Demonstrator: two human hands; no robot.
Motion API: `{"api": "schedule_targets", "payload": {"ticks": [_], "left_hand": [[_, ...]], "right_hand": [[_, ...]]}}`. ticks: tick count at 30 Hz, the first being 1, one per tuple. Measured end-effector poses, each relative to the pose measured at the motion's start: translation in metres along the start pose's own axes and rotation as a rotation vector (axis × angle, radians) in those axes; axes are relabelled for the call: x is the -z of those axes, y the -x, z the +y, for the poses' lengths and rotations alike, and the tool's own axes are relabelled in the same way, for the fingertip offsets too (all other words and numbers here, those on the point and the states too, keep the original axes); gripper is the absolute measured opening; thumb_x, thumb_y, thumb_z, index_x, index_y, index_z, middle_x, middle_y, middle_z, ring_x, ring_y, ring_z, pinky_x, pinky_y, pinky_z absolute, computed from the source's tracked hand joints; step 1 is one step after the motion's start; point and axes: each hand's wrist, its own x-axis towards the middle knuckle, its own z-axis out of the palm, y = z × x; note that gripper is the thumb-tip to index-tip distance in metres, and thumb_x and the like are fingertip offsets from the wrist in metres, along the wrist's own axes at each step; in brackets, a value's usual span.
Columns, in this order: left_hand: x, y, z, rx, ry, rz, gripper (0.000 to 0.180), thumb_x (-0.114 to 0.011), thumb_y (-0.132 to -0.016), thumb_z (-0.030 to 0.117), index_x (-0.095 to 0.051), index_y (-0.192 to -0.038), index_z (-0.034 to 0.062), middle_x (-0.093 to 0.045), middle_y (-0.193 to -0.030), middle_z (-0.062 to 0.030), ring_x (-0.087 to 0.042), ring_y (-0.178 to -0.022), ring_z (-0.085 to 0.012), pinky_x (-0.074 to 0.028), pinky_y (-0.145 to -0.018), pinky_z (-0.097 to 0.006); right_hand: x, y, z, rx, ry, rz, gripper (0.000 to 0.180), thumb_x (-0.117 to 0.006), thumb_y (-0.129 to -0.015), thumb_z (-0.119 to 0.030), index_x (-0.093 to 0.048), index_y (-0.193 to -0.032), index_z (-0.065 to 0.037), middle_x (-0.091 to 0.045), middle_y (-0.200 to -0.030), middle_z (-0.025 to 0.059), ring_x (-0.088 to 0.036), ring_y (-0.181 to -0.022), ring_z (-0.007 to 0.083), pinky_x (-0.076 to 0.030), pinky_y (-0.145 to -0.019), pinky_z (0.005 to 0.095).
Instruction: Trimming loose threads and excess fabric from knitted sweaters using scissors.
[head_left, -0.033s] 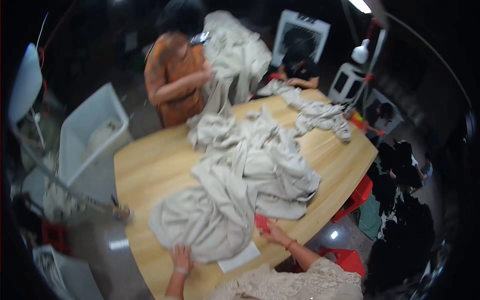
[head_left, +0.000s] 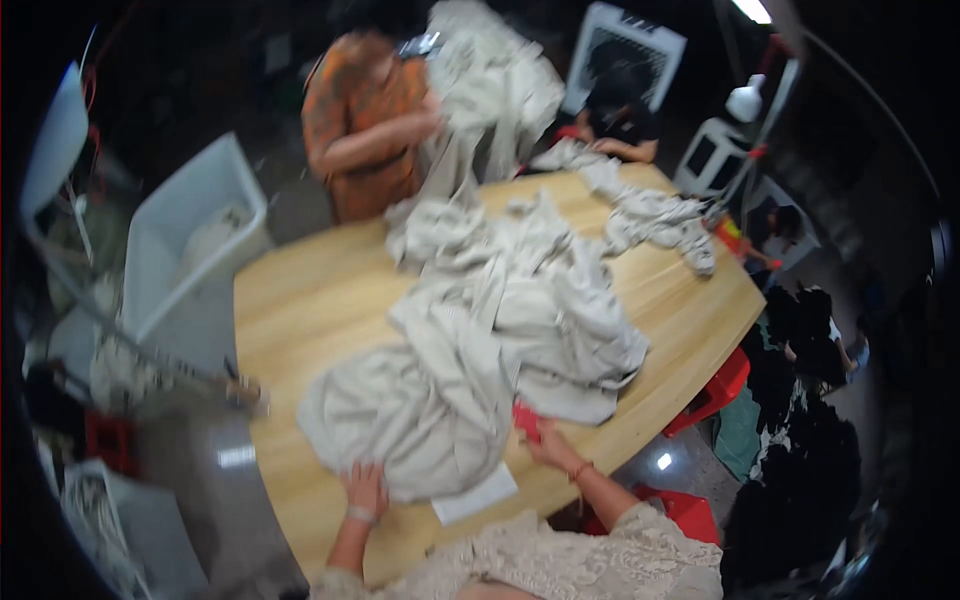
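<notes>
Beige cloth (head_left: 430,420) lies heaped on the surface (head_left: 310,310), and its long axis runs away toward the far side. From my distant view, it is directly ahead of the left hand (head_left: 366,488), the nearer one, which touches its near edge with fingers spread. Beside it, the right hand (head_left: 548,445) grips a small red object (head_left: 525,421); whether this touches the cloth, I cannot tell.

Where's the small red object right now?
In the head view, just right of centre and low down, the red object is in the person's right hand, by the pale cloth on the wooden table.
</notes>
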Motion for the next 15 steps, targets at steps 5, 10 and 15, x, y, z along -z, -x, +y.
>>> {"api": "schedule_targets", "payload": {"ticks": [5,10,15], "left_hand": [[0.019,-0.031,0.06,-0.122,0.015,0.248,0.036,-0.062,-0.081,0.02,-0.059,-0.115,0.0116,-0.058,-0.108,-0.0091,-0.05,-0.111,-0.0289,-0.027,-0.103,-0.056],[-0.002,-0.024,0.075,-0.031,0.012,0.186,0.036,-0.06,-0.078,0.013,-0.06,-0.113,0.0123,-0.057,-0.106,-0.011,-0.052,-0.102,-0.0269,-0.037,-0.089,-0.045],[-0.01,-0.024,0.081,0.095,0.027,0.343,0.049,-0.064,-0.076,0.013,-0.054,-0.124,0.0142,-0.048,-0.13,-0.0141,-0.049,-0.11,-0.0294,-0.037,-0.089,-0.043]], "right_hand": [[0.038,-0.055,-0.073,0.175,-0.052,0.245,0.019,-0.062,-0.087,-0.019,-0.062,-0.096,-0.003,-0.061,-0.071,0.0199,-0.059,-0.059,0.0284,-0.045,-0.058,0.0392],[0.01,-0.085,-0.103,0.108,0.095,0.097,0.046,-0.074,-0.076,-0.033,-0.059,-0.105,0.0,-0.063,-0.094,0.024,-0.061,-0.09,0.0408,-0.048,-0.076,0.0459],[-0.046,-0.109,-0.105,0.134,0.317,0.156,0.056,-0.077,-0.072,-0.041,-0.053,-0.102,0.001,-0.062,-0.09,0.0231,-0.061,-0.09,0.0412,-0.048,-0.08,0.0473]]}}
